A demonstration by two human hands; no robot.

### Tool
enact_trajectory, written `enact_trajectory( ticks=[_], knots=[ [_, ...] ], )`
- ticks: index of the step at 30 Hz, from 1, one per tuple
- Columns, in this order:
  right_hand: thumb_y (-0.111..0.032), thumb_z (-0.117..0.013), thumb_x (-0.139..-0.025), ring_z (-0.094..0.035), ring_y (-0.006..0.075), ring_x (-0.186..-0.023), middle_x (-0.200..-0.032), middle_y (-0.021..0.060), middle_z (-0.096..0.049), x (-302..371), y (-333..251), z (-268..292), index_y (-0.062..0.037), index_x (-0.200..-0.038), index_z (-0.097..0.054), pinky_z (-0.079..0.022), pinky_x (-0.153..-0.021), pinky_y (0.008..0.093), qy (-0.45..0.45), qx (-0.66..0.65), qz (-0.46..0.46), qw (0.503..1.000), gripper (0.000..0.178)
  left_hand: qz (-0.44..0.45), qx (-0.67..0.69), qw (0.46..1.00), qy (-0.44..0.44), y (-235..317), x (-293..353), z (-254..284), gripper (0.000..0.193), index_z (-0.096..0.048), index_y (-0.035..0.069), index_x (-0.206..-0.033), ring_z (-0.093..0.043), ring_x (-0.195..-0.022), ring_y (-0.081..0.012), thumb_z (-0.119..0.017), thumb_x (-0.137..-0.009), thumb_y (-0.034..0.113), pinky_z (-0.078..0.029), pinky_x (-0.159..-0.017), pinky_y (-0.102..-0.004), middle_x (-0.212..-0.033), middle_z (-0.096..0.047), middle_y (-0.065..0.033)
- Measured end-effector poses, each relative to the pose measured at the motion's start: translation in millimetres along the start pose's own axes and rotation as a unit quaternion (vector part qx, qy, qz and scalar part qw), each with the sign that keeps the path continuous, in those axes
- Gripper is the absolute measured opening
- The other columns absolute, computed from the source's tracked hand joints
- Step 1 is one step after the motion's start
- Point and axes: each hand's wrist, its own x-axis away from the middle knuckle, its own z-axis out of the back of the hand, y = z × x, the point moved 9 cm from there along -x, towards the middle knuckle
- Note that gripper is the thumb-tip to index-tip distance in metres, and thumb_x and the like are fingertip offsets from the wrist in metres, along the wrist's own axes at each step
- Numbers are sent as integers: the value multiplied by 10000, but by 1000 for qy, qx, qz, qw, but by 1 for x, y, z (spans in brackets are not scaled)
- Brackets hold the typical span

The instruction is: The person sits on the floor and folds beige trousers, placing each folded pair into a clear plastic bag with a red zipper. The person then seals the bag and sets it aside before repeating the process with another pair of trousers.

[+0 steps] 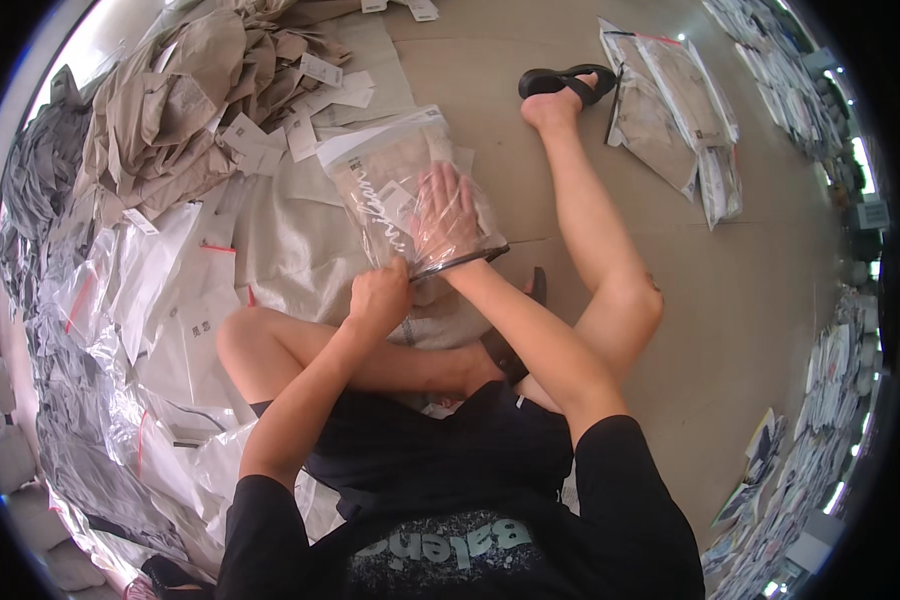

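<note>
A clear plastic garment bag (370,165) with white lettering lies in front of me, its dark-edged mouth toward me. Inside it shows something beige, with a pale tag. My left hand (381,298) is closed on the left end of the bag's dark edge. Through the mouth reaches my right hand (446,212), its fingers stretched out flat under the clear film. Whether its palm presses on the garment or only on the film, I cannot tell. Beneath the bag spreads a pale woven sheet (295,235).
A heap of beige and tan garments (185,95) with white tags rises at the far left. Nearer on the left lie clear bags (150,290) with red strips. Filled garment bags (670,105) rest on the floor at the far right, past my sandalled foot. Stacked packages (820,400) line the right side.
</note>
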Motion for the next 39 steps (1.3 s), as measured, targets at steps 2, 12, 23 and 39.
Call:
enact_trajectory(
  ticks=[2, 12, 23, 39],
  knots=[
    [-653, -559, -1008, -322, 464, -1585, -1725, 273, -307, 8, 26, -26, -20, -1676, -353, -196, -1304, 610, -70, -51, -121, 989, 943, 8, -8, 1000, -29, 0, -4, -9, 166, -594, 22, -993, -769, -741, -411, -674, -916, 145, -615, -684, -514, -797, -758, -221],
    [-711, -565, -994, -225, 562, -1587, -1705, 398, -222, 74, 16, -22, 1, -1689, -285, -177, -1267, 701, -57, -107, -102, 987, 1034, 14, -7, 994, -105, -11, 3, -20, 198, -607, -22, -1082, -790, -887, -443, -623, -933, 106, -630, -812, -518, -924, -779, -273],
    [-531, -735, -928, -247, 608, -1546, -1675, 405, -252, 107, 0, -4, 29, -1636, -378, -203, -1253, 733, -15, -121, -97, 988, 971, 34, -46, 986, -155, -48, 18, -50, 278, -587, -23, -1131, -775, -909, -453, -683, -902, 104, -615, -825, -541, -933, -775, -273],
    [-75, -663, -936, -703, 315, -1007, -1062, 120, -725, 132, 59, 30, -105, -1064, -667, -543, -908, 477, -164, -39, -58, 984, 132, 26, 64, 987, -143, -83, 19, -16, 303, -612, 9, -1195, -708, -1012, -526, -657, -906, 86, -561, -888, -579, -1038, -753, -299]
  ],
)
